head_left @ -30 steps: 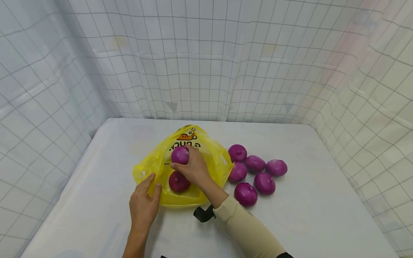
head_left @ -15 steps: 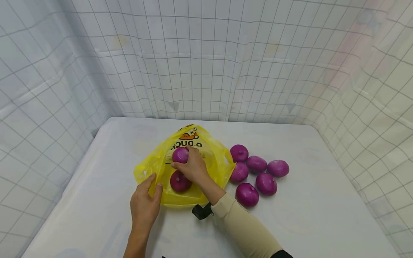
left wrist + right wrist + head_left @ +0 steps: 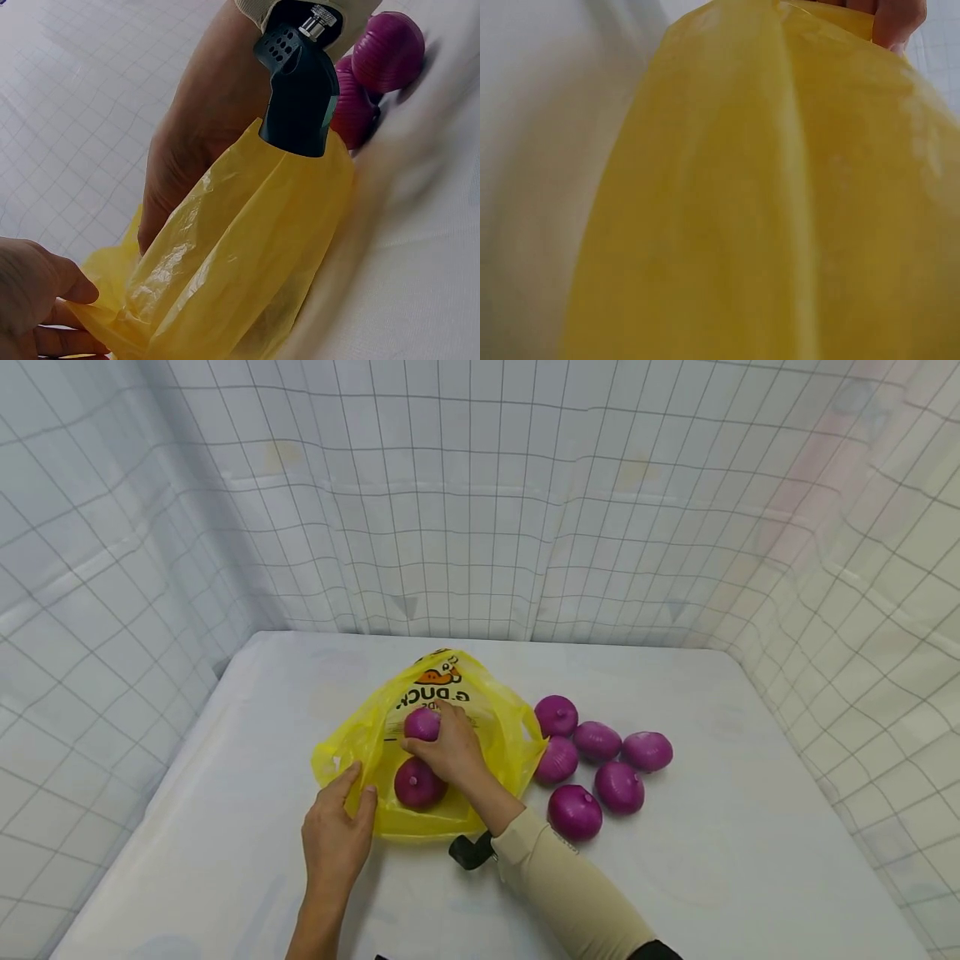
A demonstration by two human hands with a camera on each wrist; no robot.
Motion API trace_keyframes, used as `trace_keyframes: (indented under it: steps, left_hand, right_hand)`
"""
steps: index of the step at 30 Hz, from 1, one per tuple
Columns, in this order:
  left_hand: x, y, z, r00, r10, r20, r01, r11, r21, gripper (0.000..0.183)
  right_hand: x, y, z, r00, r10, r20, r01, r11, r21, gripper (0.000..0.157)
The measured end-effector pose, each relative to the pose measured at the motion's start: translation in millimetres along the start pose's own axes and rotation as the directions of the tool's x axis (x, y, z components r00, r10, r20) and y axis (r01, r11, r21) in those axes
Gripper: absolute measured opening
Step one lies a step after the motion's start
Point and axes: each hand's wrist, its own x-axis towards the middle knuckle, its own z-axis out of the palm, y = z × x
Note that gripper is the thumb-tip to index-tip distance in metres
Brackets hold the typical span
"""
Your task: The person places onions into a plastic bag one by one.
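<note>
A yellow plastic bag (image 3: 360, 727) with a duck print lies spread with its mouth toward the person. My left hand (image 3: 337, 827) holds the near left edge of its mouth; in the left wrist view the thumb is on one side of the film and the fingers (image 3: 71, 341) on the other. Reaching inside, my right hand (image 3: 456, 750) grips a purple onion (image 3: 422, 724) against the printed side. A second onion (image 3: 420, 783) rests in the bag nearer the person. In the right wrist view the bag wall (image 3: 705, 210) hides the right hand.
Several purple onions (image 3: 597, 742) sit clustered right of the bag, the closest one (image 3: 557, 761) at the bag's handle. A black wrist camera (image 3: 470, 852) juts from the right sleeve at the bag's near edge. Grid-patterned white curtains (image 3: 480, 510) surround the white-covered table (image 3: 720, 860).
The right hand has lowered the gripped onion slightly deeper into the bag, and less of the onion shows. The left hand stays at the bag's edge.
</note>
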Motion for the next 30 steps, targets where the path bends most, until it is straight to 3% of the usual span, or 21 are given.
trace_keyframes:
  steps: [6,13,24,30]
  left_hand:
    - [0.4,-0.5,0.3,1.0,0.024,-0.013,-0.024,1.0,-0.012,0.039]
    - [0.5,-2.4,-0.2,0.998,0.051,-0.035,-0.052,0.999,-0.017,0.038]
    - [2.3,0.1,0.1,1.0,-0.018,0.019,0.018,1.0,-0.012,0.041]
    - [2.8,-1.4,1.6,1.0,-0.012,0.01,0.012,1.0,-0.01,0.041]
  right_hand:
    - [-5,-4,-2.8,0.999,-0.037,-0.018,0.035,0.997,-0.067,0.081]
    - [-18,-8,-12.0,0.996,-0.08,-0.031,0.078,0.995,-0.061,0.082]
    - [-42,-11,-41.1,0.983,-0.174,-0.059,0.177,0.984,0.034,0.082]
    - [-56,-13,-60.5,0.968,-0.227,-0.103,0.234,0.971,0.057,0.079]
